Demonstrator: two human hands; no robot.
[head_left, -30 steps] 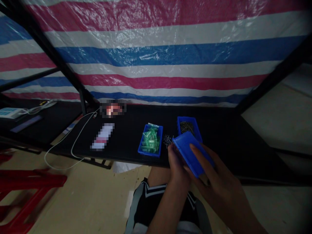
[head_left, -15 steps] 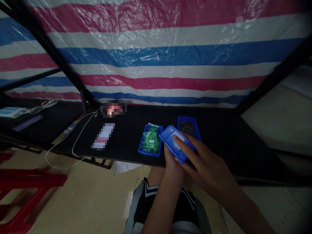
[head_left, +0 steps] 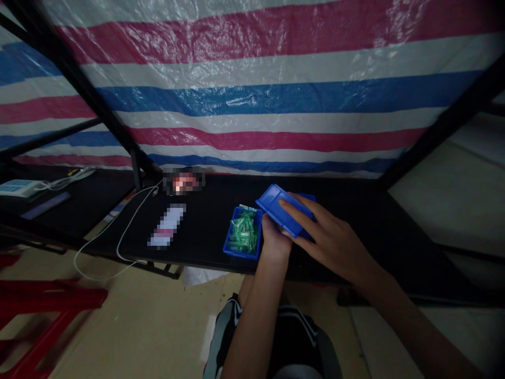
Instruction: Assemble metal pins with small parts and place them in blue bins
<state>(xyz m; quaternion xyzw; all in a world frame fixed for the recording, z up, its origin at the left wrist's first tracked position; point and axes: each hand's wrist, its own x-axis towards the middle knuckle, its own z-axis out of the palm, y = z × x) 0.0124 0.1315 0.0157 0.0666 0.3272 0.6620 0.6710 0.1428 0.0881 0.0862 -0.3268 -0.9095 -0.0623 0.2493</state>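
Observation:
A small blue plastic bin (head_left: 278, 210) is held tilted above the bench, with its outer faces toward me. My right hand (head_left: 325, 226) grips it from the right, fingers stretched across the outside. Under its near left side is my left hand (head_left: 275, 239), palm against or close beneath the bin; its fingers are hidden. Left of the hands stands a blue bin (head_left: 225, 248) filled with small clear-and-green packets (head_left: 243, 231). Another blue bin (head_left: 310, 197) sits behind the held one, mostly covered by it and my right hand.
The black bench (head_left: 205, 210) runs across the view against a striped plastic sheet (head_left: 252, 100). A blurred-out phone-shaped item (head_left: 168, 226) and white cable (head_left: 130, 223) lie at left. Black frame bars (head_left: 94, 105) rise at the sides. A red stool (head_left: 51, 295) stands lower left.
Both hands have moved up and slightly away from me with the held bin. It now covers most of the bin of thin metal pieces behind it. The packet bin stays put.

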